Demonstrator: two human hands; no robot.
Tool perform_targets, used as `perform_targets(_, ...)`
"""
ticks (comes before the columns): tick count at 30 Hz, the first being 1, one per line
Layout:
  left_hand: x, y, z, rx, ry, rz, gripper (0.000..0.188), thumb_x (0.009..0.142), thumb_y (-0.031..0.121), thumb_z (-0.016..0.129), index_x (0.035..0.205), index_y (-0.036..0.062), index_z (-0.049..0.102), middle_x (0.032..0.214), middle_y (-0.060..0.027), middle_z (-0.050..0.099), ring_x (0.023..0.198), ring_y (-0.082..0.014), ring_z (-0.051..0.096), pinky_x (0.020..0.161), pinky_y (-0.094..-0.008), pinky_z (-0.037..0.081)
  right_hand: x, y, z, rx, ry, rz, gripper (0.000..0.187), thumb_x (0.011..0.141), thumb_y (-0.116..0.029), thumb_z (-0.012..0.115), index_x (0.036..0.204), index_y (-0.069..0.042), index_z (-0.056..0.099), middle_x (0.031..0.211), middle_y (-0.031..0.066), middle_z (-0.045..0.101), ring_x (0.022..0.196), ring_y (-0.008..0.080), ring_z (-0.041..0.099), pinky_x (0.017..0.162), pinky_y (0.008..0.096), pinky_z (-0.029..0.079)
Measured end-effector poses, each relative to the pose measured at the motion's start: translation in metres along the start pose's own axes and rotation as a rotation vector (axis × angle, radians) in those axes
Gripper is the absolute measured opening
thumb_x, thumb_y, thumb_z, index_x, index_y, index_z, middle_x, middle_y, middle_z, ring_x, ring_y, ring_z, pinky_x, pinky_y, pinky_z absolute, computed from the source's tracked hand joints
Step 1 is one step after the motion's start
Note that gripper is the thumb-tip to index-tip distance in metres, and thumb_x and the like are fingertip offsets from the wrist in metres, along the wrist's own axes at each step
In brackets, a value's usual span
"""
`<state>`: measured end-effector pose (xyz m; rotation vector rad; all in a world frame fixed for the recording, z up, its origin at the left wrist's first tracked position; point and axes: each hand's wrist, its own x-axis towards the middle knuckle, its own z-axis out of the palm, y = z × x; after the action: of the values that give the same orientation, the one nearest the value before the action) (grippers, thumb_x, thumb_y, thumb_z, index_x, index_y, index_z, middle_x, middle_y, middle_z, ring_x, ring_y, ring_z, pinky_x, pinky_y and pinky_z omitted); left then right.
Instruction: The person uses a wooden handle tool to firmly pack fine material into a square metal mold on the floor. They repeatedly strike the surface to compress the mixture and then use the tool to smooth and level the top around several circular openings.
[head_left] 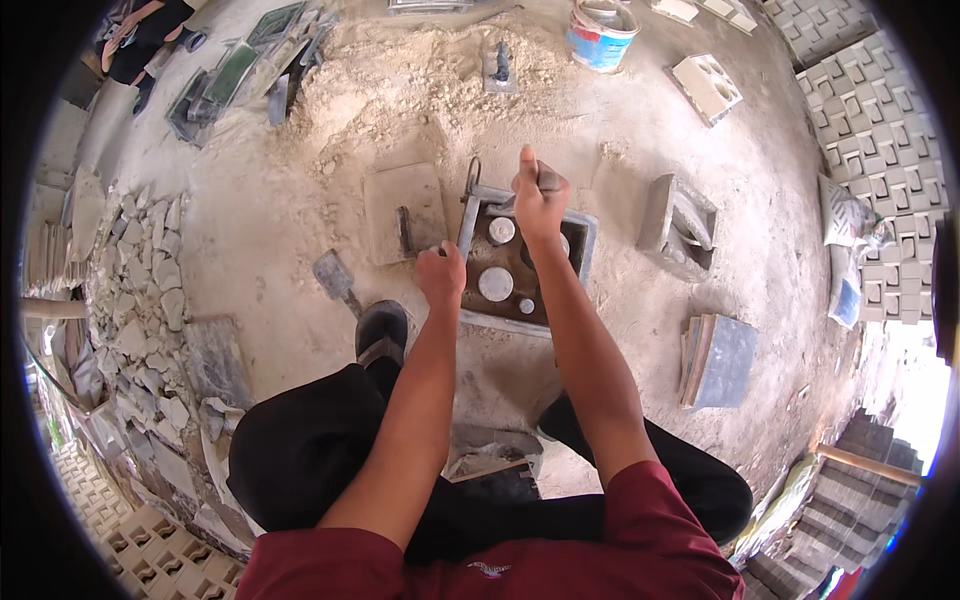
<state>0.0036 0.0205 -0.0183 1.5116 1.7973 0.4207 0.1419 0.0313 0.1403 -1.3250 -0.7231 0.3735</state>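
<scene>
Between my feet sits a rectangular metal mould [588,250] with a looped handle at its far left corner. Dark, damp mix lies in it around several pale round discs [495,284]. My right hand [541,200] is over the mould's far part, closed around the handle of what looks like a trowel [503,209]; my forearm hides part of the mould. My left hand [441,272] is closed beside the mould's left rim; what its fingers hold, if anything, is hidden. A flat square plate with an upright handle [405,232] lies just left of the mould.
Loose sandy mix [400,100] is heaped beyond the mould, with a hand float [500,70] on it. A bucket [602,35] stands at the far right. A box mould [680,228] and leaning plates [720,362] lie to the right, a small shovel [334,275] by my left foot, rubble [140,280] further left.
</scene>
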Motion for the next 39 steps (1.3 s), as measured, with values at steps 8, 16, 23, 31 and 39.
perform_targets(8,-0.009,0.014,-0.010,0.002,0.050,0.023,0.042,0.086,0.033,0.046,0.079,-0.0038,0.067,0.081,-0.0256,0.063,0.082,-0.0425,0.061,0.076,-0.0486,0.048,-0.004,0.007,0.008,-0.127,0.073,-0.103,0.053,0.093,-0.027,0.056,0.052,-0.006,0.031,0.050,-0.0062,0.029,0.051,0.0054,0.024,0.043,0.0298,0.019)
perform_targets(16,-0.005,0.012,-0.002,-0.120,0.054,0.080,0.044,0.086,0.032,0.045,0.076,-0.0064,0.065,0.071,-0.0268,0.062,0.075,-0.0438,0.061,0.072,-0.0494,0.046,0.000,0.035,-0.011,-0.181,0.022,-0.041,0.050,0.095,-0.022,0.053,0.053,-0.008,0.030,0.050,-0.0062,0.031,0.050,0.0037,0.025,0.044,0.0274,0.018)
perform_targets(23,-0.006,0.008,0.004,-0.018,0.093,0.142,0.043,0.086,0.031,0.045,0.076,-0.0064,0.064,0.070,-0.0267,0.061,0.074,-0.0440,0.061,0.068,-0.0491,0.044,-0.003,0.019,-0.027,-0.131,0.003,-0.023,0.050,0.094,-0.022,0.054,0.053,-0.008,0.030,0.050,-0.0062,0.031,0.049,0.0034,0.026,0.043,0.0276,0.019)
perform_targets(31,-0.004,0.007,0.004,-0.100,-0.015,0.056,0.043,0.085,0.033,0.045,0.079,-0.0045,0.066,0.081,-0.0269,0.063,0.082,-0.0429,0.061,0.076,-0.0488,0.046,-0.014,0.022,-0.050,-0.399,-0.021,-0.171,0.050,0.095,-0.021,0.052,0.050,-0.006,0.035,0.046,-0.0039,0.037,0.044,0.0042,0.029,0.040,0.0269,0.019)
perform_targets(39,-0.006,0.006,0.001,-0.071,0.086,0.102,0.043,0.086,0.031,0.044,0.073,-0.0066,0.062,0.070,-0.0274,0.060,0.072,-0.0441,0.060,0.066,-0.0493,0.042,-0.004,0.005,-0.057,-0.133,-0.031,-0.019,0.048,0.095,-0.020,0.051,0.051,-0.009,0.035,0.047,-0.0050,0.036,0.044,0.0033,0.031,0.039,0.0257,0.020)
